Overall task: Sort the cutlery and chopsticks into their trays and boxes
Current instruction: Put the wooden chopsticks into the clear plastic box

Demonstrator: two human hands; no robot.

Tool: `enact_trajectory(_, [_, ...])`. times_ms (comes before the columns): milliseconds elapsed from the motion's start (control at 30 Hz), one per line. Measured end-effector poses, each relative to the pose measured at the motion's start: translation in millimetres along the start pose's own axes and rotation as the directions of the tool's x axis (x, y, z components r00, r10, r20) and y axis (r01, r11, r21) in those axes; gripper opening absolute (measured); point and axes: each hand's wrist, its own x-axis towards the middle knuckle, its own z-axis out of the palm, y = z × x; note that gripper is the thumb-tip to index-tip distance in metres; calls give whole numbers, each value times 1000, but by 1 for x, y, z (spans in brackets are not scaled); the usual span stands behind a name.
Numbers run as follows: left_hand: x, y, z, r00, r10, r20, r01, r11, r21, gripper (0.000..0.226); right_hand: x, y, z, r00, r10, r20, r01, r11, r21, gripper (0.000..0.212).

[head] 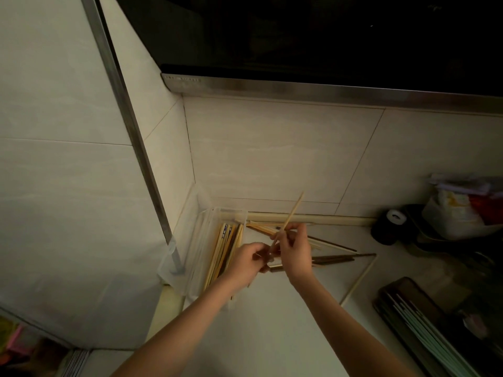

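Right hand (292, 251) around upright chopstick (295, 208)

Counter (272, 336): pale, smooth, matt. Clear plastic box (190, 257) at its left edge holds pale wooden chopsticks (220, 248). Dark, smooth chopsticks (334, 259) right of the box. Wall tiles (272, 153) behind the box: glazed, faint sheen. Brushed metal trim (299, 89) above.

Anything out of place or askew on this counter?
Yes. One pale chopstick lies alone, diagonal on the counter, apart from the loose pile behind the right hand and outside the clear box.
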Motion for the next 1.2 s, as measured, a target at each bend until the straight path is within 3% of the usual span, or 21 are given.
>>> enact_trajectory(100, [2,0,-11,978,-52,-200,38,996,-75,23,6,16,-6,1000,14,5,-13,988,-151,10])
enact_trajectory(267, [-3,-16,-47,919,-73,-388,127,985,114,36,6,67,-53,989,131,-67,-147,873,-466,20])
enact_trajectory(500, [-17,-29,-53,910,19,-414,233,803,549,28,-14,102,-107,907,353,-230,-412,628,-661,42])
enact_trajectory(600, [-19,-29,-52,944,-64,-325,271,711,648,19,-20,105,-115,890,403,-212,-409,505,-760,50])
enact_trajectory(700, [-18,-33,-52,953,-103,-285,272,705,655,24,-22,106,-114,907,396,-144,-324,438,-839,42])
enact_trajectory(900, [-16,-32,-50,951,-68,-303,245,764,597,41,-16,105,-107,871,457,-177,-421,511,-750,42])
enact_trajectory(1067, [-14,-24,-46,947,-7,-323,202,792,576,40,-17,98,-106,761,595,-260,-643,638,-423,47])
enact_trajectory(1200, [-12,-18,-41,941,64,-334,141,818,557,39,-19,92,-104,739,618,-267,-670,638,-379,34])
